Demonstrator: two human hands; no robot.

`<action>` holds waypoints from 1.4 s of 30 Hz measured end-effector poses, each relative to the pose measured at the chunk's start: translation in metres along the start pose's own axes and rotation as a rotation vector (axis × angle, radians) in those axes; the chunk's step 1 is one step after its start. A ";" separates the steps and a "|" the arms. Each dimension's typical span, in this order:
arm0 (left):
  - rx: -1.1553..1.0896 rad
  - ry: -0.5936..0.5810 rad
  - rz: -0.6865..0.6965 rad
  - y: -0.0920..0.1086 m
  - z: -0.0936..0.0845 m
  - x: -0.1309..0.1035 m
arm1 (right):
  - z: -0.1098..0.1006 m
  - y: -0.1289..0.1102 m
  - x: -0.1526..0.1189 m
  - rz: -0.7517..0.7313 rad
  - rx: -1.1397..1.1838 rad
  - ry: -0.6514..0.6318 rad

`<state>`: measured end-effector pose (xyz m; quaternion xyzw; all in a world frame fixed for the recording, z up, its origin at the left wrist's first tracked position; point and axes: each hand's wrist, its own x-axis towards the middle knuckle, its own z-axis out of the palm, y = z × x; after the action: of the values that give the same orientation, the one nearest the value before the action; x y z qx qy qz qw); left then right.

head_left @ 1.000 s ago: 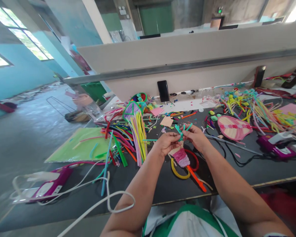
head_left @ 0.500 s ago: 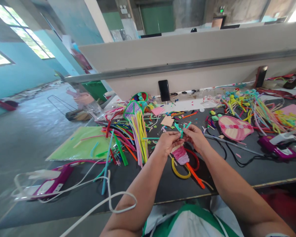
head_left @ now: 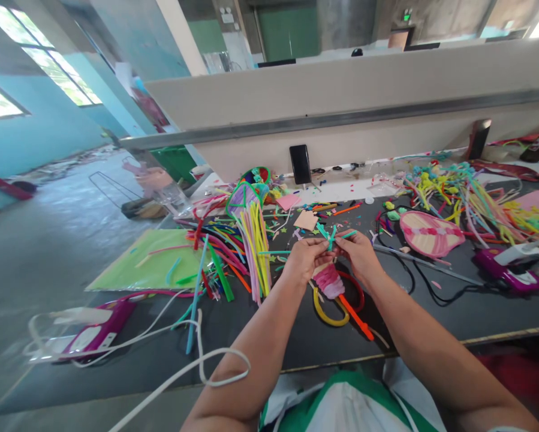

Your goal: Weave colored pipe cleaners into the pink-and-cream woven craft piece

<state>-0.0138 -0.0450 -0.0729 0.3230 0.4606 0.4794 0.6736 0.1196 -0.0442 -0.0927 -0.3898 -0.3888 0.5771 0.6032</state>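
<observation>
Close together over the dark table, both hands pinch a teal pipe-cleaner piece (head_left: 331, 237) between them. My left hand (head_left: 309, 259) is closed on its left side, and a teal strand sticks out to the left past the fingers. On the right side my right hand (head_left: 354, 251) is closed on the same piece, with a strand end pointing right above the fingers. Just below the hands lies a pink and lilac wrapped shape (head_left: 328, 282) with an orange stem (head_left: 357, 318). A yellow loop (head_left: 330, 318) and a red loop lie beside it.
Bundled pipe cleaners (head_left: 256, 252) lie left of the hands, near a green sheet (head_left: 152, 261). A phone (head_left: 300, 164) leans on the partition. At right are a pink oval piece (head_left: 431, 234), cables and a purple power strip (head_left: 505, 270). Another strip (head_left: 98, 330) sits at far left.
At the right hand, a teal strand that pointed up now leans right, over the fingers. The right fingers have shifted slightly. The left hand has barely moved.
</observation>
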 end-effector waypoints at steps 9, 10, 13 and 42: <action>0.027 -0.013 -0.007 0.000 0.002 -0.003 | -0.001 0.002 0.003 -0.061 0.086 0.011; 0.024 -0.007 -0.004 0.000 0.002 -0.003 | -0.001 0.004 0.004 -0.050 0.118 0.010; 0.008 0.018 0.009 -0.001 0.003 -0.002 | -0.001 0.009 0.005 0.005 0.177 -0.008; 0.178 -0.088 0.072 -0.004 0.005 -0.007 | -0.007 0.006 0.008 0.220 0.102 -0.031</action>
<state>-0.0083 -0.0525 -0.0720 0.4187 0.4594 0.4457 0.6442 0.1240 -0.0365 -0.1005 -0.3897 -0.3231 0.6649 0.5491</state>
